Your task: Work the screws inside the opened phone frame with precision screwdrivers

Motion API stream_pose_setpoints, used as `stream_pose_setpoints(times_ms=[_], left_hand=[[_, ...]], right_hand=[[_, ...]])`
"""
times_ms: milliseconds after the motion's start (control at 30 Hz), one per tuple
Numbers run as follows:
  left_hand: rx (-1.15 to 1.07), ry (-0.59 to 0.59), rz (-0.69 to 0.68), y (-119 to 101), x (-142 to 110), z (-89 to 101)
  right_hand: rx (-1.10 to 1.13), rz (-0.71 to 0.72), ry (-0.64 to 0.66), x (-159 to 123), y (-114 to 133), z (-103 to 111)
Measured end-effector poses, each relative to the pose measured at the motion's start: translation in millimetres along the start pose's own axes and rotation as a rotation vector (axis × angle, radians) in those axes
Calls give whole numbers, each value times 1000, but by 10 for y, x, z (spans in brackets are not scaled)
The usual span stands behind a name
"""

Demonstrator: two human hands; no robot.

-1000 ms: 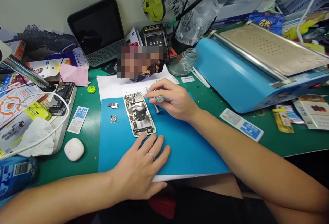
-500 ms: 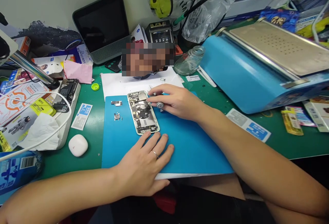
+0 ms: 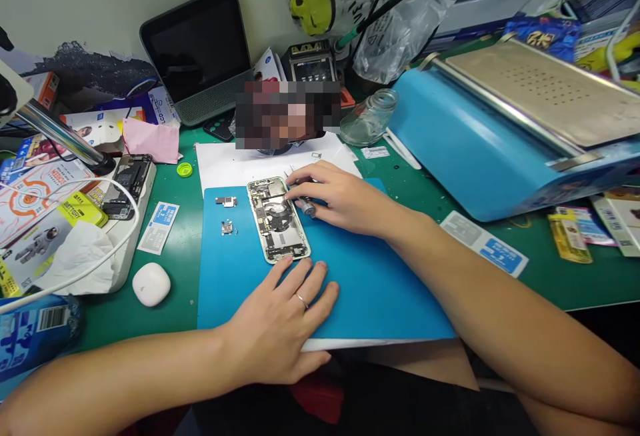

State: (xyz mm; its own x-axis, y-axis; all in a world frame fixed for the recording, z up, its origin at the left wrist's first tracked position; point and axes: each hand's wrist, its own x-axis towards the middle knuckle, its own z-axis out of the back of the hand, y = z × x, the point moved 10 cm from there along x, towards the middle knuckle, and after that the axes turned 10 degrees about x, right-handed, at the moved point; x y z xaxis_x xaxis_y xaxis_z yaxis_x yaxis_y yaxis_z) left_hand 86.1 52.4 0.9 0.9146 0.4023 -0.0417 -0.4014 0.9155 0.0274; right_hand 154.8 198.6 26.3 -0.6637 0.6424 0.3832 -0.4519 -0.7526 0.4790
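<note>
An opened smartphone, its inner parts bare, lies on a blue mat. My left hand rests spread on the mat's front part, with fingertips at the phone's lower edge. Beside the phone's upper right side is my right hand, its index and middle fingertips by the frame. Its fingers are closed round a small grey screwdriver, whose tip I cannot make out. Left of the phone sit a small metal-covered part and another little part with tiny pieces near it.
A blue machine with a metal top plate stands at the right, a glass jar beside it. Leftward are a white earbud case, another opened phone, and a white cable. A dark display stands behind.
The screwdriver has tilted in my right hand, its handle end shifting slightly left and showing more of its side. My left hand and the phone stay in place.
</note>
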Motion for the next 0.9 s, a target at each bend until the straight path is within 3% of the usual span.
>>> stream_pose_setpoints(times_ms=[667, 900], left_hand=[[-4, 3, 3, 6, 1, 5], [-6, 13, 4, 5, 7, -8]], right_hand=[[7, -28, 9, -18, -59, -65], [46, -52, -59, -2, -63, 19]])
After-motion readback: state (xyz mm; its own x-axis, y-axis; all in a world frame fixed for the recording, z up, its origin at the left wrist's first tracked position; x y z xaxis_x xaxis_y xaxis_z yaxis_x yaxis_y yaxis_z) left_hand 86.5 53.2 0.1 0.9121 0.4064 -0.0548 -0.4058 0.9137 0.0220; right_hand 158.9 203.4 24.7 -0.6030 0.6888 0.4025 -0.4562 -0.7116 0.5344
